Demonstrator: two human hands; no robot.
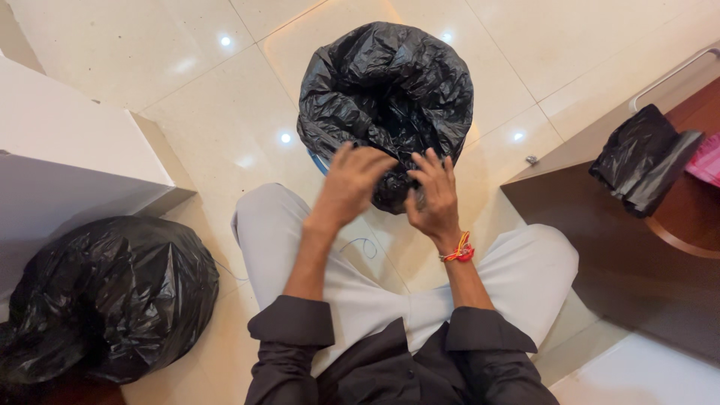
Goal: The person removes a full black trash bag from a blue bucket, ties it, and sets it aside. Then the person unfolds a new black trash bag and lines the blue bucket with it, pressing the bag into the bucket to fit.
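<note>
1. Now the left hand [351,184] and the right hand [433,196] are working close together at the near rim of the black bin liner [386,97], fingers spread; whether they are pinching the plastic, I cannot tell.
2. The liner is sitting over a bin on the tiled floor [225,127], just before the knees.
3. Thin plastic could be tearing or slipping off the rim if pulled hard.
4. A full black bag [112,296] is lying at left; a folded black bag [645,161] is resting on the brown bench [600,255] at right.

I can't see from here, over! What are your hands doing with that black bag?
Left hand and right hand both on near rim of black bin liner. Liner open over bin. Full black bag sits off left, clear.
</note>
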